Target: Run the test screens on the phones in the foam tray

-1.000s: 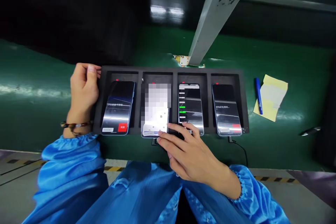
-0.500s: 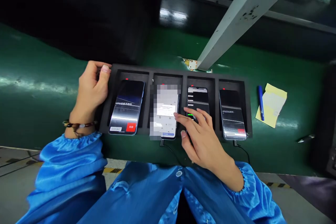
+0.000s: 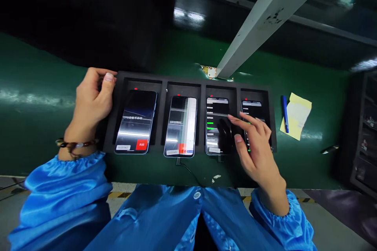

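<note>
A black tray (image 3: 200,82) with four slots lies on the green belt, each slot holding a lit phone. My left hand (image 3: 90,102) grips the tray's far left corner, thumb on its rim. My right hand (image 3: 255,145) hovers with fingers spread over the right end, its index fingertip at the right edge of the third phone (image 3: 217,125). It covers much of the fourth phone (image 3: 250,110). The first phone (image 3: 136,121) shows a red button. The second phone (image 3: 181,125) shows a striped screen.
A blue pen (image 3: 284,113) and a yellow note pad (image 3: 296,115) lie right of the tray. A grey metal post (image 3: 259,19) rises behind it. A cable (image 3: 188,170) runs from the second phone toward me. Another pen (image 3: 330,149) lies far right.
My right hand has moved right, from the second phone's lower edge across to the third and fourth phones. The second phone's screen has changed. My left hand stays on the tray corner.
</note>
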Action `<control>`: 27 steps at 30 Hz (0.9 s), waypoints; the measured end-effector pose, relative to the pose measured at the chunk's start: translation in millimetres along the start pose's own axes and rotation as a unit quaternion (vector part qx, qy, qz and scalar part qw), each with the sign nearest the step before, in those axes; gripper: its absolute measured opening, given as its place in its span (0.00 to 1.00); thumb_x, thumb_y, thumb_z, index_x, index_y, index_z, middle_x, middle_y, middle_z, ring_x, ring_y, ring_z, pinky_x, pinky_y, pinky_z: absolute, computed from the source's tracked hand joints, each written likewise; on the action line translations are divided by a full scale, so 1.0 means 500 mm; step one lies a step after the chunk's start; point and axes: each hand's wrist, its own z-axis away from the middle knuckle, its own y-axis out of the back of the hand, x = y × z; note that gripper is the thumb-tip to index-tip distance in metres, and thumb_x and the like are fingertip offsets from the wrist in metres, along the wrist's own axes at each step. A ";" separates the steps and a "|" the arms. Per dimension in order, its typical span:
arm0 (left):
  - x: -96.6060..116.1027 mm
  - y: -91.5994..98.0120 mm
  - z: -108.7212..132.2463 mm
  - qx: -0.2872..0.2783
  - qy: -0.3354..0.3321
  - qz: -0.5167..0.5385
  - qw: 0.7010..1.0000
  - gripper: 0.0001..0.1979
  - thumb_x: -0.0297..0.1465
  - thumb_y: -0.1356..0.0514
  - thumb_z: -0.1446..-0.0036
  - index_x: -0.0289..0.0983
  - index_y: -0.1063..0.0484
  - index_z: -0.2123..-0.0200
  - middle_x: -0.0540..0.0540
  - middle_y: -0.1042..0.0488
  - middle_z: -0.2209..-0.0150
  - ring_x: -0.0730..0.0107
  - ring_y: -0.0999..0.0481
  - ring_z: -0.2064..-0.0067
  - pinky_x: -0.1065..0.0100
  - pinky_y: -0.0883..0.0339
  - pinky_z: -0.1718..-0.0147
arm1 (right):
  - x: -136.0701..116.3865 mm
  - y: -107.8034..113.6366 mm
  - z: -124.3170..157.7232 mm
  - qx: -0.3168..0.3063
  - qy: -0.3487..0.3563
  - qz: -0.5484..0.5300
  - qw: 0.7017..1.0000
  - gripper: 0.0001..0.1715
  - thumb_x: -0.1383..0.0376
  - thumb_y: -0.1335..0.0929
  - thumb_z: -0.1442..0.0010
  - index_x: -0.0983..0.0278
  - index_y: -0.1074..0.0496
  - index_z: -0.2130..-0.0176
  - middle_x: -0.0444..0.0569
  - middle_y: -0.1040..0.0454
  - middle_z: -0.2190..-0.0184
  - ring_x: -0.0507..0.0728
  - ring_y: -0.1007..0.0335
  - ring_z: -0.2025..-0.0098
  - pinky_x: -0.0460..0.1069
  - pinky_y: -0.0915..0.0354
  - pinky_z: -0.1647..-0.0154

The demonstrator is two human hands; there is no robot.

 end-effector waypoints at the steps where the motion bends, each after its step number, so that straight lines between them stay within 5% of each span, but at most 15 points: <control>1: 0.001 -0.001 0.000 0.002 -0.001 -0.002 1.000 0.23 0.48 0.43 0.24 0.38 0.21 0.41 0.43 0.17 0.52 0.62 0.19 0.53 0.62 0.27 0.50 | 0.007 0.005 0.006 0.002 -0.005 0.007 1.000 0.23 0.66 0.38 0.19 0.57 0.34 0.29 0.51 0.23 0.29 0.65 0.37 0.22 0.65 0.49 0.23; 8: 0.007 -0.004 -0.001 0.004 0.009 -0.020 1.000 0.31 0.56 0.44 0.26 0.37 0.21 0.40 0.41 0.16 0.51 0.57 0.16 0.50 0.55 0.22 0.43 | 0.039 0.018 0.027 -0.007 0.005 0.004 1.000 0.23 0.67 0.37 0.20 0.55 0.31 0.31 0.49 0.20 0.32 0.65 0.33 0.24 0.67 0.46 0.24; 11: 0.007 -0.007 0.001 0.007 0.015 -0.015 1.000 0.30 0.54 0.44 0.25 0.38 0.21 0.38 0.40 0.16 0.49 0.55 0.15 0.47 0.53 0.22 0.41 | 0.067 0.036 0.048 0.066 -0.040 0.025 0.997 0.21 0.66 0.35 0.21 0.56 0.28 0.33 0.53 0.19 0.35 0.66 0.30 0.27 0.67 0.40 0.26; 15: 0.012 -0.008 0.005 0.007 0.021 -0.029 0.999 0.27 0.50 0.45 0.25 0.38 0.22 0.36 0.40 0.16 0.48 0.54 0.15 0.45 0.51 0.22 0.39 | 0.051 0.044 0.105 0.165 -0.028 0.000 0.986 0.11 0.70 0.29 0.27 0.60 0.22 0.47 0.51 0.17 0.53 0.62 0.21 0.46 0.60 0.27 0.42; 18: 0.017 -0.006 0.006 0.010 0.016 -0.033 0.999 0.27 0.49 0.44 0.25 0.38 0.22 0.36 0.39 0.15 0.47 0.52 0.14 0.46 0.50 0.21 0.40 | -0.005 0.012 0.147 0.092 0.029 -0.069 0.993 0.11 0.72 0.27 0.29 0.61 0.23 0.48 0.49 0.17 0.58 0.59 0.19 0.54 0.55 0.22 0.51; 20: 0.020 -0.004 0.007 0.011 0.018 -0.048 0.999 0.27 0.48 0.45 0.25 0.38 0.22 0.35 0.38 0.15 0.46 0.49 0.14 0.44 0.49 0.21 0.40 | -0.041 -0.023 0.162 0.059 0.003 -0.063 0.996 0.11 0.67 0.26 0.27 0.62 0.24 0.46 0.52 0.16 0.55 0.60 0.17 0.53 0.55 0.20 0.52; 24: 0.031 -0.001 0.010 0.005 0.031 -0.076 0.997 0.28 0.49 0.46 0.26 0.42 0.22 0.35 0.40 0.15 0.42 0.46 0.15 0.40 0.45 0.22 0.36 | -0.077 -0.083 0.157 0.062 -0.071 -0.016 0.995 0.14 0.55 0.27 0.23 0.63 0.23 0.48 0.53 0.16 0.57 0.60 0.16 0.56 0.55 0.20 0.57; 27: 0.045 0.005 0.012 -0.009 0.032 -0.083 0.996 0.27 0.51 0.47 0.26 0.47 0.23 0.35 0.43 0.15 0.41 0.45 0.16 0.38 0.42 0.23 0.34 | -0.083 -0.108 0.140 0.076 -0.103 -0.007 0.992 0.13 0.56 0.28 0.22 0.63 0.23 0.54 0.49 0.18 0.65 0.58 0.19 0.63 0.52 0.24 0.61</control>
